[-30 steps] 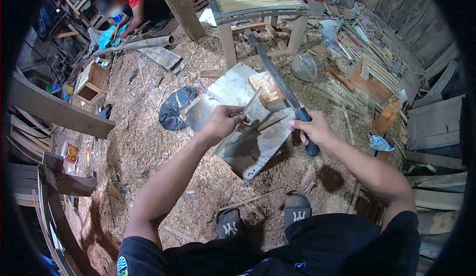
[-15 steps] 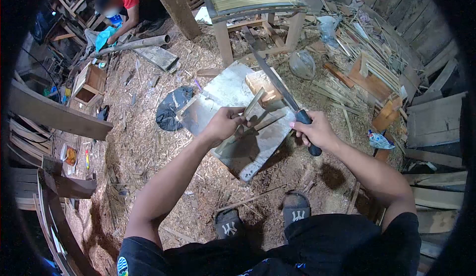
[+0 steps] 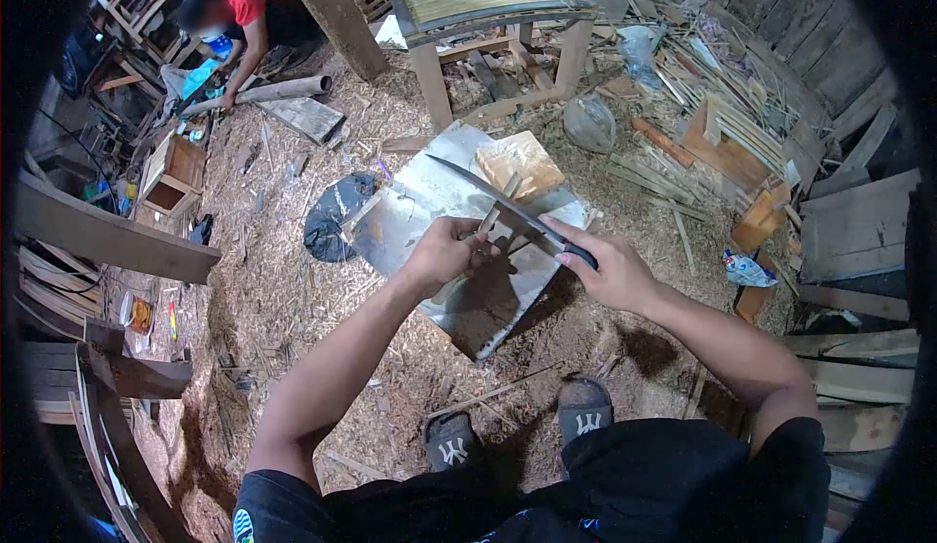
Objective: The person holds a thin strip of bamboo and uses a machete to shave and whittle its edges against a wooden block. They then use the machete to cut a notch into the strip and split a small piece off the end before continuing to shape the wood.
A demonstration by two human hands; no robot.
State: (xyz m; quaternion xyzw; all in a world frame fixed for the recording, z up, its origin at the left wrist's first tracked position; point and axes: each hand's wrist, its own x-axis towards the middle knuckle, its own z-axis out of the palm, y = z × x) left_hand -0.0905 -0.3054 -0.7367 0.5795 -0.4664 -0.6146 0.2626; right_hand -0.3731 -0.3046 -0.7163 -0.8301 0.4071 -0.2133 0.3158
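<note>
The long knife (image 3: pixel 468 182) now lies across. Its tip has swung from 12 o'clock down to 10 o'clock. Its edge now meets the thin wood strip (image 3: pixel 509 190), so the blade looks to be biting into it. The left hand (image 3: pixel 441 253) is closed tight on the low end of the strip and holds it over the metal sheet (image 3: pixel 429 201) on the floor. The right hand (image 3: pixel 607 272), at 3 o'clock from the strip, is closed round the knife handle.
</note>
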